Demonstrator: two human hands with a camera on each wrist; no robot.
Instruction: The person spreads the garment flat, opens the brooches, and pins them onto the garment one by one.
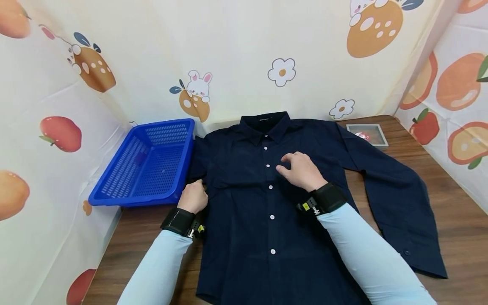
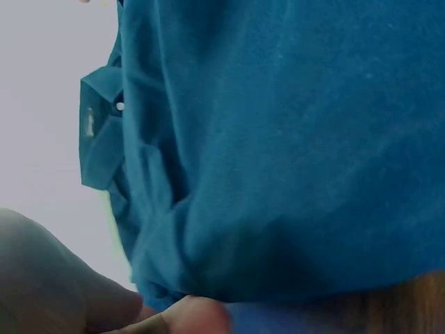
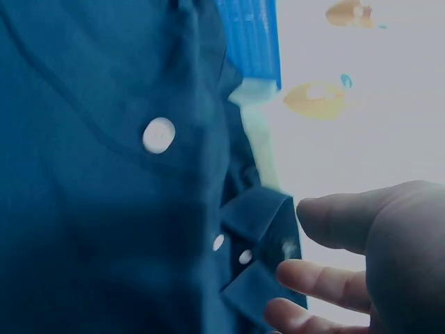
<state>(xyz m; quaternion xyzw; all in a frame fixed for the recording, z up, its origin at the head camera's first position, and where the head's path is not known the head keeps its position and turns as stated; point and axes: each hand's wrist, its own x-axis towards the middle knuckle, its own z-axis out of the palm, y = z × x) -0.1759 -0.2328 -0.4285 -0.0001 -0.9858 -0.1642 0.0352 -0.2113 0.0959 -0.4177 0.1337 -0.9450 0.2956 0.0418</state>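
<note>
A navy long-sleeved shirt [image 1: 244,212] with white buttons lies front up, its collar [image 1: 264,127] at the far side. My left hand [image 1: 193,197] is at the shirt's left side, just below the sleeve, with its fingers curled at the cloth. In the left wrist view, the thumb and a fingertip [image 2: 201,314] meet at the edge of the fabric; the rest of the grip is hidden. Above the button line, my right hand [image 1: 301,171] hovers with thumb and fingers spread and loosely bent, nothing between them. The right sleeve [image 1: 400,199] stretches out toward the near right.
A blue plastic basket [image 1: 142,199] stands left of the shirt, close against the left sleeve. Behind the right shoulder lies a small grey-framed box [image 1: 367,134] on the wooden table [image 1: 457,250]. Printed cloth [image 1: 236,51] hangs at the back and both sides.
</note>
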